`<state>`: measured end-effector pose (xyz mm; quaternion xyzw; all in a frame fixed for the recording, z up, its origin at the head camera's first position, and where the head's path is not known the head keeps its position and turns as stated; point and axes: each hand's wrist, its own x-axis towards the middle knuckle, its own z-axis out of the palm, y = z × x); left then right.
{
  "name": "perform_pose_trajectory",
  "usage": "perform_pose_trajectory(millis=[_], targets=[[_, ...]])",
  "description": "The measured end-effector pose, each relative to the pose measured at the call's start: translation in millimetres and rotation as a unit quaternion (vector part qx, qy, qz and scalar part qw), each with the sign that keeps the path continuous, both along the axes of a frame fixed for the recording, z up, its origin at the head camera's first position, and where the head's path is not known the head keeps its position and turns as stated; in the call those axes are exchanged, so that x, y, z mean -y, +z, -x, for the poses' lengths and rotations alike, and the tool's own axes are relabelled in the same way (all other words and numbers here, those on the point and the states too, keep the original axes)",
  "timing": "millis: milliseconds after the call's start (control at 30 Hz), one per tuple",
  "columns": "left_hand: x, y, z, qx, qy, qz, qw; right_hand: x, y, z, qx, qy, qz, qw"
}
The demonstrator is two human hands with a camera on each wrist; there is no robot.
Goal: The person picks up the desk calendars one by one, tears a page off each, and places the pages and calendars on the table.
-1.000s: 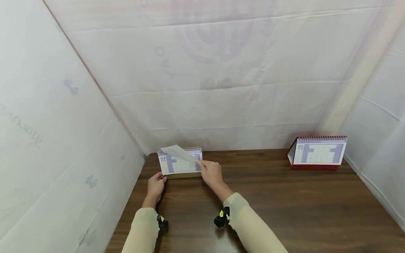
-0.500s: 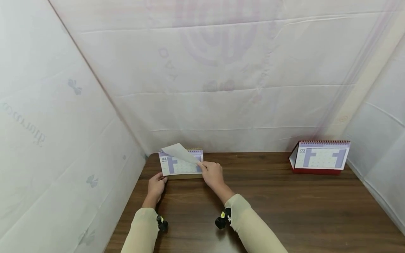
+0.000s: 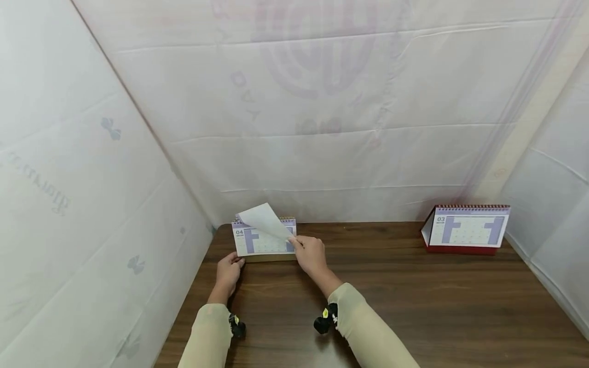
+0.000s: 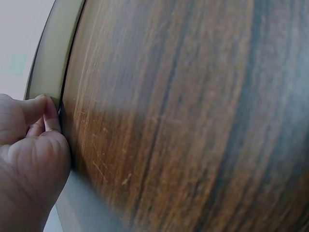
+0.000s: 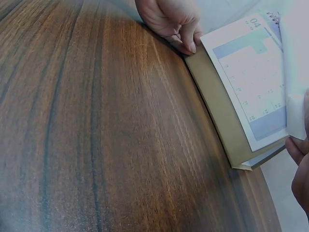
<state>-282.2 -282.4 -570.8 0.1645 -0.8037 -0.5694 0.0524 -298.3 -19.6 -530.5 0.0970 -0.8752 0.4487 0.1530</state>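
A desk calendar (image 3: 271, 258) with a tan base stands at the table's far left, its page marked 04 (image 3: 241, 245) facing me. My left hand (image 3: 227, 271) pinches the base's lower left corner; in the left wrist view, thumb and finger meet on the tan edge (image 4: 53, 53). Between thumb and fingers, my right hand (image 3: 310, 254) holds the lower right corner of a lifted page (image 3: 264, 220). This page slants across the top of the 04 page and hides part of it. In the right wrist view, only part of my right hand (image 5: 301, 169) shows at the edge.
A second desk calendar (image 3: 469, 230), with a red base and a page marked 03, stands at the far right of the brown wooden table (image 3: 368, 296). White printed sheeting (image 3: 322, 163) rises behind the table and on both sides.
The lifted page's free upper corner has risen and swung slightly right, showing more of its blank back. Both hands keep their grips and have hardly moved. The head view has shifted slightly.
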Motion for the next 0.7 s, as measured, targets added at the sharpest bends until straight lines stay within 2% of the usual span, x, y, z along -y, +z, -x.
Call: perform_pose_trajectory(millis=[233,467,533,700], targets=[[3.5,-1.1,-0.4,0.006,-0.011,-0.015,0.9998,1.2,-1.4,-0.3,0.007,-0.005,0.001,1.000],[9.1,1.2,-0.9,0.007,-0.008,-0.023,0.9997,4.3,0.1,-0.4,0.007,0.019,0.008,1.000],[9.7,0.4,-0.4,0.009,-0.003,-0.018,0.9998,4.7,-0.3,0.1,0.009,0.018,0.009,1.000],[5.8,-1.2,1.0,0.010,-0.014,-0.020,0.9996,1.8,-1.6,-0.1,0.014,0.002,0.019,1.000]])
